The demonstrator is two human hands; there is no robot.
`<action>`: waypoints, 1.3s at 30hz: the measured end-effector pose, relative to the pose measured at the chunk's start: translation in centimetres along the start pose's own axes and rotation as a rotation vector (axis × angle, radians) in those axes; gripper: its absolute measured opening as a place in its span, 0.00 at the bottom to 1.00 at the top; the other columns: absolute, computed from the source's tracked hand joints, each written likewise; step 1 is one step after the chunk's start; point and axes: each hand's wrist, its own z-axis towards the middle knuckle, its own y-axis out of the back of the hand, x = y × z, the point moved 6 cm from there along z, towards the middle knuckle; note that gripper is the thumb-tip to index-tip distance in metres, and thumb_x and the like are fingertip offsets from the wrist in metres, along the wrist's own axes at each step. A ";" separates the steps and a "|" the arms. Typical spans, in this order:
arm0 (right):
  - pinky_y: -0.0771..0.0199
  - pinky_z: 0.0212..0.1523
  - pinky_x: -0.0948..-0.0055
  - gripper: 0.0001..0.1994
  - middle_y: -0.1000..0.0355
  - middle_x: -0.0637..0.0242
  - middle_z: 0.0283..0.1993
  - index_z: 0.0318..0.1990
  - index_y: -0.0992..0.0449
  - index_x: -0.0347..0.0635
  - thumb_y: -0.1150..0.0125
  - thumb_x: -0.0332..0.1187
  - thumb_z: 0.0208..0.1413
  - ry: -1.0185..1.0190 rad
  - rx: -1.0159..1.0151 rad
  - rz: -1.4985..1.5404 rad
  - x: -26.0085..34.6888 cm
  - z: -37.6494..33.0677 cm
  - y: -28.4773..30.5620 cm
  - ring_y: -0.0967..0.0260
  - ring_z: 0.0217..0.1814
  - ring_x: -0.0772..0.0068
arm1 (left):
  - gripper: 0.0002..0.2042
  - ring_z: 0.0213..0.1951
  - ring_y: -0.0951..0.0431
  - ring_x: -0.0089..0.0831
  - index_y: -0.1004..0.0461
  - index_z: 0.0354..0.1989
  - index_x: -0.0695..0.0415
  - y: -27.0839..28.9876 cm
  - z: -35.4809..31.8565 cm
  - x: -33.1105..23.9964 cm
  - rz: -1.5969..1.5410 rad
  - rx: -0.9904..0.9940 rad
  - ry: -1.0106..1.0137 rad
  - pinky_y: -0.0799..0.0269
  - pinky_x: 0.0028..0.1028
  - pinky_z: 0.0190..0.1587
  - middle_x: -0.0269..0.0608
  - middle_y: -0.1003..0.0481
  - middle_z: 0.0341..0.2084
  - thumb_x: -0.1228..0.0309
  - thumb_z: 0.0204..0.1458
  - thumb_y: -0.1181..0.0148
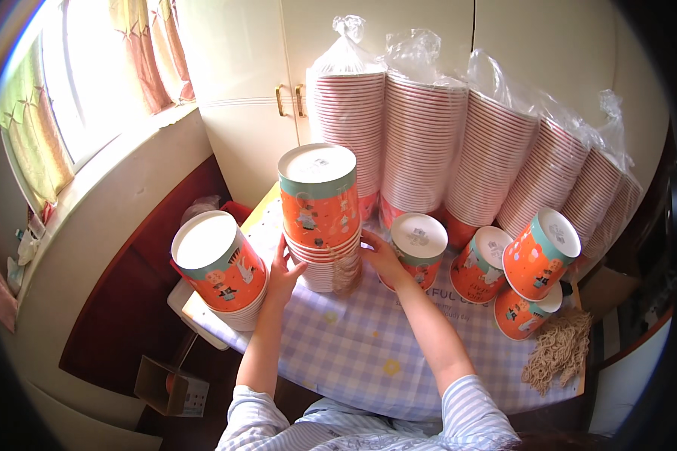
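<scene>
A tall stack of upside-down orange paper buckets [320,207] with teal rims stands on the table in front of me. My left hand [280,276] grips its lower left side, thumb toward me and fingers along the edge. From the opposite side my right hand [384,259] holds the stack, its fingertips at the nested rims and partly hidden. A tan mesh or string bundle [347,272] hangs on the stack's lower right, close to my right fingers. Left of my left forearm stands another inverted bucket stack [229,274].
Single and doubled inverted buckets [420,248] sit on the right, near a heap of tan string netting [557,349]. Tall plastic-bagged bucket stacks [421,143] line the back. A checked cloth [338,349] covers the table [575,383]. An open carton [169,387] is on the floor at left.
</scene>
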 end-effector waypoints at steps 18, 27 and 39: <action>0.44 0.58 0.74 0.23 0.35 0.64 0.54 0.52 0.34 0.35 0.38 0.28 0.46 0.067 -0.113 -0.021 -1.2 0.3 0.6 0.41 0.57 0.73 | 0.47 0.60 0.45 0.37 0.56 0.63 0.61 1.0 0.4 1.0 0.131 -0.049 -0.030 0.44 0.36 0.57 0.48 0.47 0.60 0.68 0.34 0.32; 0.43 0.56 0.74 0.21 0.34 0.68 0.51 0.51 0.32 0.41 0.39 0.29 0.48 0.019 -0.138 -0.092 -0.8 -0.2 0.5 0.41 0.55 0.76 | 0.49 0.60 0.45 0.39 0.56 0.62 0.62 0.9 0.1 0.5 0.224 -0.043 -0.024 0.44 0.38 0.58 0.51 0.46 0.59 0.65 0.32 0.29; 0.42 0.55 0.74 0.20 0.34 0.68 0.51 0.50 0.32 0.39 0.38 0.30 0.48 0.041 -0.149 -0.045 -1.9 0.1 0.9 0.40 0.54 0.77 | 0.50 0.59 0.43 0.41 0.57 0.62 0.64 0.8 0.1 0.7 0.228 -0.057 -0.049 0.44 0.38 0.58 0.52 0.47 0.59 0.62 0.32 0.29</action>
